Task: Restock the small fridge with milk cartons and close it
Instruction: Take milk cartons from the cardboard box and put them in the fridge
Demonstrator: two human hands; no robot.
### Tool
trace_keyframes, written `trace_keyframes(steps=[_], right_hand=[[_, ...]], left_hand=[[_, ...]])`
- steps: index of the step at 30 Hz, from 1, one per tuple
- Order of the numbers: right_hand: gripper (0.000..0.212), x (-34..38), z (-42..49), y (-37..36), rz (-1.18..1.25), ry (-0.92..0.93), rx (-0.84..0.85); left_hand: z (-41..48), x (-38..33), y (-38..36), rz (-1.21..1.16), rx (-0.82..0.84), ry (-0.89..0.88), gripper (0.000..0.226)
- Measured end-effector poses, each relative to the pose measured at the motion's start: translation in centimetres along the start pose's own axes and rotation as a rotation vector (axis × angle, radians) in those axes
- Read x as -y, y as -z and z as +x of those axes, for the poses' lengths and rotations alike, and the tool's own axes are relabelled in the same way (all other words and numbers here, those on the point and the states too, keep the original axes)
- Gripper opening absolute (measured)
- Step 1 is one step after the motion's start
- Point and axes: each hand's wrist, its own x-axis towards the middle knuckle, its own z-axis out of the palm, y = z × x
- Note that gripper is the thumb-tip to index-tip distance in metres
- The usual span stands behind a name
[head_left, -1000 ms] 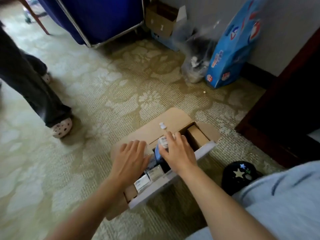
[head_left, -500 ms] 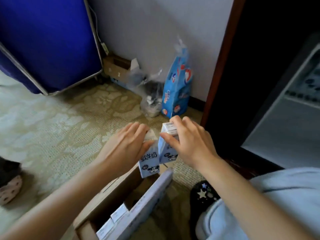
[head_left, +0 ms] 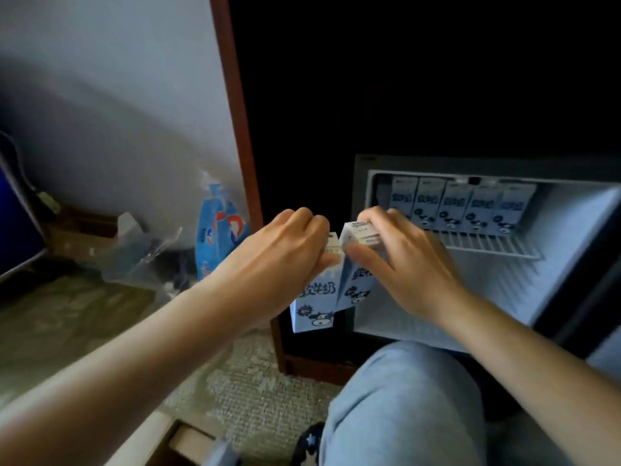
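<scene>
At the centre of the frame the left hand (head_left: 285, 260) is curled around the top of a milk carton (head_left: 314, 297), fingers pinching its upper edge; the carton hangs upright, long axis vertical, printed face toward the camera with a cartoon cow near its foot. Just to its right, the right hand (head_left: 403, 260) grips a second milk carton (head_left: 356, 277) by its top — this one tilts, its top leaning left until it touches the first carton. Both are held in the air in front of the small fridge's (head_left: 571, 230) open left edge.

Beyond the right hand, in the upper right, five more cartons (head_left: 453, 206) stand upright in a row on the wire shelf (head_left: 487, 243), faces outward. The space below the shelf looks bare. A knee in light blue trousers (head_left: 403, 398) fills the lower middle. A brown cabinet frame (head_left: 235, 112) runs up left of the fridge; further left, against the wall, lean a blue packet (head_left: 215, 230) and a clear plastic bag (head_left: 144, 253). Patterned carpet (head_left: 252, 398) lies below — a cardboard box (head_left: 188, 442) corner shows at the bottom edge.
</scene>
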Motion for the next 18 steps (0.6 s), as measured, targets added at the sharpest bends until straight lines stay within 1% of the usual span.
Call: trace_keyframes(steps=[4,9,13,15,18], right_hand=[[0.069,-4.0,-0.3,2.3,-0.107,-0.067,-0.006],[0.083,-8.7,-1.2,3.5,-0.16,-0.126,-0.039],[0.075,-11.9,-1.8,2.6,-0.14,-0.21,-0.025],[0.072,-13.5,-2.1,1.4,-0.107,-0.255,0.021],[0.055,-16.0,-2.4,-0.7,-0.013,-0.349,0.13]], left_hand=[[5.1,-1.9,-0.6,-0.019,0.004,-0.107,0.044],[10.3,-4.1,-3.7,-0.06,0.094,-0.124,0.041],[12.9,-5.5,-7.1,-0.122,0.197,-0.166,0.038],[13.8,-6.0,-9.1,-0.196,0.251,-0.166,0.034],[15.0,-6.4,-12.5,-0.287,0.327,-0.138,0.029]])
